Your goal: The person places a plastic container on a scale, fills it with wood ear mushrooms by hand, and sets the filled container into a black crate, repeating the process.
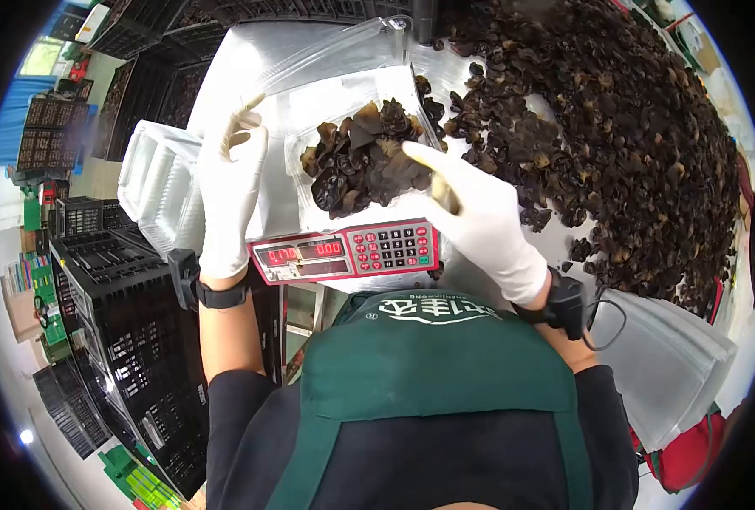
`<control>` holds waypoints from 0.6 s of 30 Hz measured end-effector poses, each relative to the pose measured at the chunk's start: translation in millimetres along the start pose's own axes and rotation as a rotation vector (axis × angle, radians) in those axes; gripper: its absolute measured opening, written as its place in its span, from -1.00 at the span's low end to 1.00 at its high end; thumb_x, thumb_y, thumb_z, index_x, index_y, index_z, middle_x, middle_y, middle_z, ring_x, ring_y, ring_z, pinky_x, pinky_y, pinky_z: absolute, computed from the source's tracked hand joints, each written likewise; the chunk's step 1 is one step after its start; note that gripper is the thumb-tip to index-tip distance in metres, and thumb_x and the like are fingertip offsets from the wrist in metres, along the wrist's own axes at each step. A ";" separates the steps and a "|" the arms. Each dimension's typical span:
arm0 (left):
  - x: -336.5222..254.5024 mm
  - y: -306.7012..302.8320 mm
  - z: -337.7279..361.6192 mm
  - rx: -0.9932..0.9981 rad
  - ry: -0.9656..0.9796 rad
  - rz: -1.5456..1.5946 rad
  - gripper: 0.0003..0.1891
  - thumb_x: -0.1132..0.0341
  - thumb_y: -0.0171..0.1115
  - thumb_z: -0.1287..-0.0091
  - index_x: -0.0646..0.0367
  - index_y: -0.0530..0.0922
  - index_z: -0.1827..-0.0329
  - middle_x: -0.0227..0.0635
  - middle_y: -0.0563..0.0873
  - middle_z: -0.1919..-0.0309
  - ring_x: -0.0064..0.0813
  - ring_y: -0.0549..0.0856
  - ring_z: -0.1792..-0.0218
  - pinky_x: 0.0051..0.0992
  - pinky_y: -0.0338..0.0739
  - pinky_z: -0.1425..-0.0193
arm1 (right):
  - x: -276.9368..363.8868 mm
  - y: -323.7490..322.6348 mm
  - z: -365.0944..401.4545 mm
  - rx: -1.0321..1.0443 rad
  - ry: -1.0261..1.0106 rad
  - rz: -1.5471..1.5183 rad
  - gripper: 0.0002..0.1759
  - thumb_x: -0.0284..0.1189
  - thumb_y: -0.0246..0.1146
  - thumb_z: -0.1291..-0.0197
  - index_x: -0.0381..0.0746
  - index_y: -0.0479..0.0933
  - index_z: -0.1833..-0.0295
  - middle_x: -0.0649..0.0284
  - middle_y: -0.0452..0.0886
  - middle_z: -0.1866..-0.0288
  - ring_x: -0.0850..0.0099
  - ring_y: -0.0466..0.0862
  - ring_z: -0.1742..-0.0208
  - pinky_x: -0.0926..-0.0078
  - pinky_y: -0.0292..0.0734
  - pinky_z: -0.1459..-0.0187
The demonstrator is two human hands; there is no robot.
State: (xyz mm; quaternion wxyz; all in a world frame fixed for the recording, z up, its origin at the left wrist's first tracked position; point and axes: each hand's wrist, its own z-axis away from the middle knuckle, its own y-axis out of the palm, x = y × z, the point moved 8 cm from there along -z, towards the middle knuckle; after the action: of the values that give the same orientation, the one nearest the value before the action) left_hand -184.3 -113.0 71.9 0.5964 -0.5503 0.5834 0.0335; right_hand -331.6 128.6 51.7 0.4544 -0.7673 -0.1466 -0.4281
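Observation:
My left hand (231, 183), in a white glove, is beside the left edge of the scale, with its fingers half bent and apart and nothing seen between them. My right hand (483, 217), gloved too, reaches in from the right with the index finger stretched out at the edge of a pile of dark wood ear mushrooms (364, 157); its other fingers are bent and partly hidden. The pile lies in a clear plastic tray (301, 191) on the red digital scale (343, 255), whose left display reads 0.170. Behind it a clear lid (335, 53) leans up.
A large heap of wood ear mushrooms (615, 144) covers the metal table on the right. Stacked clear plastic boxes (163, 183) stand left of my left hand. More clear containers (662, 365) are at lower right. Black crates (131, 340) line the left side.

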 end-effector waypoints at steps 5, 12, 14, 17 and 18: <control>-17.6 -4.3 19.2 -0.077 0.060 0.004 -0.65 0.49 0.26 -0.35 0.19 0.65 -0.20 -0.26 0.74 -0.01 -0.42 0.69 -0.08 -0.41 0.52 -0.26 | 0.1 15.9 -25.9 -0.126 -0.178 0.068 -0.70 -0.41 0.37 -0.22 -0.13 0.69 -0.08 0.26 0.64 0.37 0.34 0.69 0.38 0.42 0.59 0.33; -54.2 5.2 50.3 0.004 0.137 -0.054 -0.65 0.45 0.30 -0.36 0.16 0.64 -0.22 -0.15 0.69 -0.12 -0.26 0.65 -0.20 -0.33 0.45 -0.38 | 15.2 27.0 -28.7 -0.061 -0.285 0.156 -0.62 -0.49 0.36 -0.17 -0.13 0.67 -0.14 0.25 0.69 0.18 0.32 0.69 0.33 0.44 0.60 0.29; -49.7 5.0 54.8 0.034 0.107 -0.053 -0.60 0.46 0.29 -0.34 0.16 0.63 -0.25 -0.14 0.65 -0.19 -0.23 0.62 -0.23 -0.30 0.42 -0.40 | 16.5 3.3 -24.7 -0.132 -0.237 -0.034 -0.62 -0.52 0.36 -0.17 -0.14 0.68 -0.14 0.25 0.68 0.21 0.34 0.68 0.34 0.46 0.58 0.31; -50.6 5.1 63.9 0.081 0.101 -0.089 -0.55 0.48 0.27 -0.30 0.16 0.61 -0.29 -0.16 0.61 -0.24 -0.21 0.55 -0.33 -0.27 0.34 -0.48 | -29.9 -20.5 -7.9 -0.128 0.104 -0.210 -0.70 -0.54 0.32 -0.30 -0.19 0.68 -0.14 0.30 0.72 0.20 0.61 0.67 0.24 0.64 0.54 0.26; -54.5 5.6 68.3 0.102 0.143 -0.135 -0.54 0.48 0.27 -0.28 0.15 0.61 -0.29 -0.16 0.61 -0.25 -0.19 0.54 -0.33 -0.26 0.34 -0.48 | -44.8 -22.0 -3.8 -0.127 0.201 -0.293 -0.68 -0.51 0.30 -0.36 -0.20 0.65 -0.21 0.32 0.72 0.19 0.66 0.64 0.23 0.66 0.53 0.22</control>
State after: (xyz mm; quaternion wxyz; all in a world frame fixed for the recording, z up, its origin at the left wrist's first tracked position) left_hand -160.4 -30.5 88.8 0.5816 -0.5581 0.5869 -0.0758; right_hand -373.5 144.8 29.7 0.3504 -0.7182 -0.1834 -0.5725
